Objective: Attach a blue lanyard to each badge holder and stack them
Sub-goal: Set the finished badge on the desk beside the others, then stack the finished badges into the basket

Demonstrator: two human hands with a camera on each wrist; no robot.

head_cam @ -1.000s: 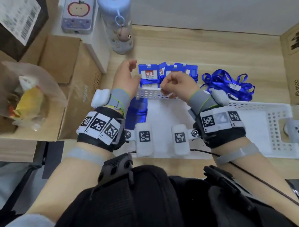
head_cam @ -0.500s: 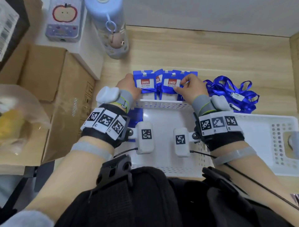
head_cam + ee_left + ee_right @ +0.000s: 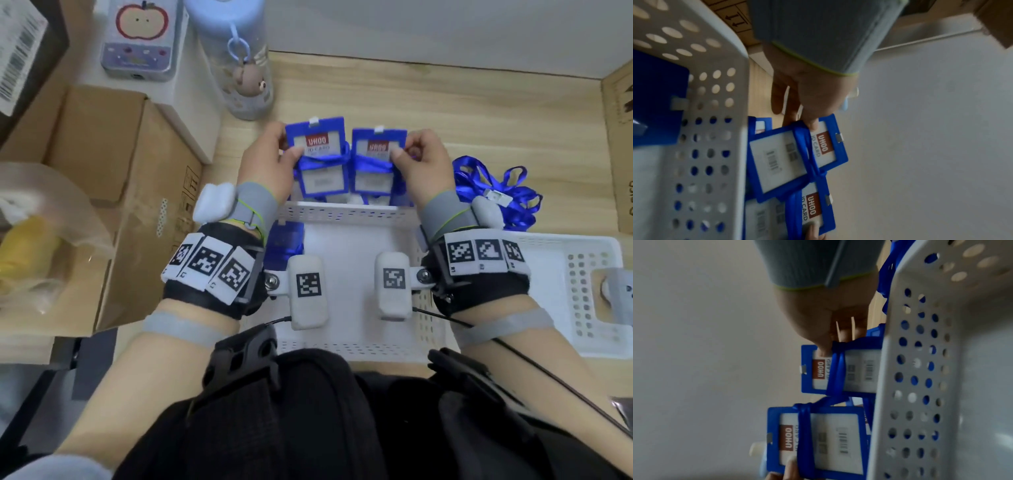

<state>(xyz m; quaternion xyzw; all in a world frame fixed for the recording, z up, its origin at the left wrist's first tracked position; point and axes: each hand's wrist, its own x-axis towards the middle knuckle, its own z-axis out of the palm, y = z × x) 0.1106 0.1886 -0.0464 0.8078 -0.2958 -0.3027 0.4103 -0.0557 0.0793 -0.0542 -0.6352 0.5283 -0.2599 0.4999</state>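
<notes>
At the upper centre of the frame, the left hand (image 3: 270, 164) and right hand (image 3: 423, 161) each pinch a lanyard-wrapped badge holder (image 3: 317, 156), side by side above the tabletop (image 3: 479, 113), while loose lanyards (image 3: 493, 188) at right suggest several holders remain undone.
</notes>
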